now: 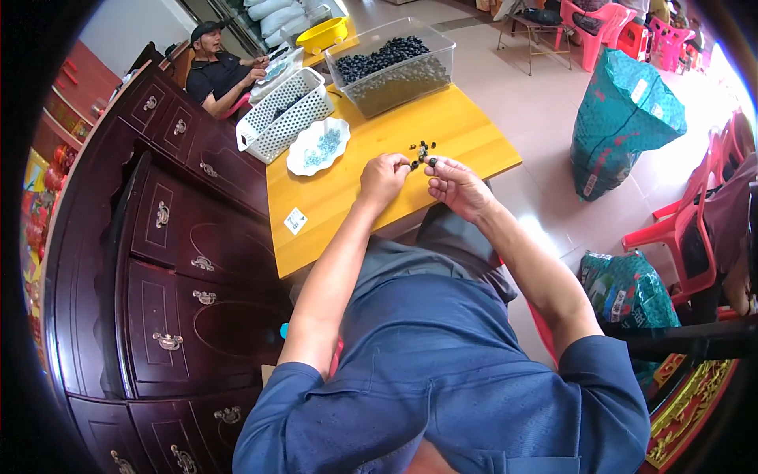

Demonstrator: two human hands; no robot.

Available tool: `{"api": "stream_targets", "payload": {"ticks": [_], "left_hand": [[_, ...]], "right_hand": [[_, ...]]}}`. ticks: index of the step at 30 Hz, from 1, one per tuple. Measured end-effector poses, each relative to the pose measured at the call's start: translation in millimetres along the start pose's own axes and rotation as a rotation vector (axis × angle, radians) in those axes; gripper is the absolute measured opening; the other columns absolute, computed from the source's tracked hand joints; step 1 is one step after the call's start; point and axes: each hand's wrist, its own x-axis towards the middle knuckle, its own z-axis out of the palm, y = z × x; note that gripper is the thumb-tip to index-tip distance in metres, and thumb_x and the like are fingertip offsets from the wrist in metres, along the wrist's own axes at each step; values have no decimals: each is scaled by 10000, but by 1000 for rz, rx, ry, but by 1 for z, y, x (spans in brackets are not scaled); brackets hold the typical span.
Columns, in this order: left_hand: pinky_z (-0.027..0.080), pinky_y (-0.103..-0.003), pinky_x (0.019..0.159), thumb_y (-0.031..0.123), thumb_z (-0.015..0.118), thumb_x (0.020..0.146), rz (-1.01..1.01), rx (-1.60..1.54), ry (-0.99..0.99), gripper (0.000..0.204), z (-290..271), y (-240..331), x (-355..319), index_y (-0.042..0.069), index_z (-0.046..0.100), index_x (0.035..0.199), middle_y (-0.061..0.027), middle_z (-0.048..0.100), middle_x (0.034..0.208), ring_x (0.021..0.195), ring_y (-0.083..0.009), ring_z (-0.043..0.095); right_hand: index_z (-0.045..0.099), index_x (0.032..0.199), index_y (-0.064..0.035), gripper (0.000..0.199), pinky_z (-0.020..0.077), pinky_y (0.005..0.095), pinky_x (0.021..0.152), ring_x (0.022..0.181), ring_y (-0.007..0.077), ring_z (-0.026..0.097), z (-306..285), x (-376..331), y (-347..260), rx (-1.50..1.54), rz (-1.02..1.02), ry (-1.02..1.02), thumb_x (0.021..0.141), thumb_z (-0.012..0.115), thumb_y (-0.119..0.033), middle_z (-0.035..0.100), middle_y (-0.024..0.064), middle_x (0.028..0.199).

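Both my hands are over the near edge of the yellow wooden table. My right hand (462, 188) pinches a small dark round part (432, 161) between thumb and fingertips. Close beside it, my left hand (382, 180) is closed, its fingertips pressed together by another small black part (414, 165); whether it grips that part or something smaller I cannot make out. Just beyond the fingers lie several loose small black pieces (424, 147). Left of my hands, a white scalloped plate (297, 158) carries many small clear bluish pieces (322, 148).
A clear plastic bin (395, 91) full of black parts stands at the table's far end, beside a white perforated basket (272, 126). A person (212, 71) sits at far left. A dark wooden cabinet (197, 261) borders the left; a teal sack (620, 126) and pink chairs (687, 233) stand right.
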Motion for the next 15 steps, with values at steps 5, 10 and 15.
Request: {"api": "stream_targets", "payload": {"ticks": [5,10,15], "left_hand": [[547,-356,666,132,693,835,10,-90,113,114,-4,15,-13,36,726,886,-144,709,812,698,-269,697],[529,-243,638,36,661,911,-25,-425,173,37,-1,8,-28,-1,665,917,-40,684,778,693,-95,659],[470,-212,606,4,655,921,-14,-539,187,67,-12,34,-34,44,626,876,25,590,742,652,-53,563]], "right_hand": [[628,1230,-71,254,567,267,808,830,97,677,0,-2,-1,-1,-5,10,994,630,-165,712,-3,999],[627,1219,-77,271,561,275,791,831,111,674,1,-4,0,31,-6,-15,969,670,-171,708,12,1006],[643,1153,-110,225,544,312,767,811,134,649,-5,3,12,-47,-3,36,954,687,-204,692,19,985]]}}
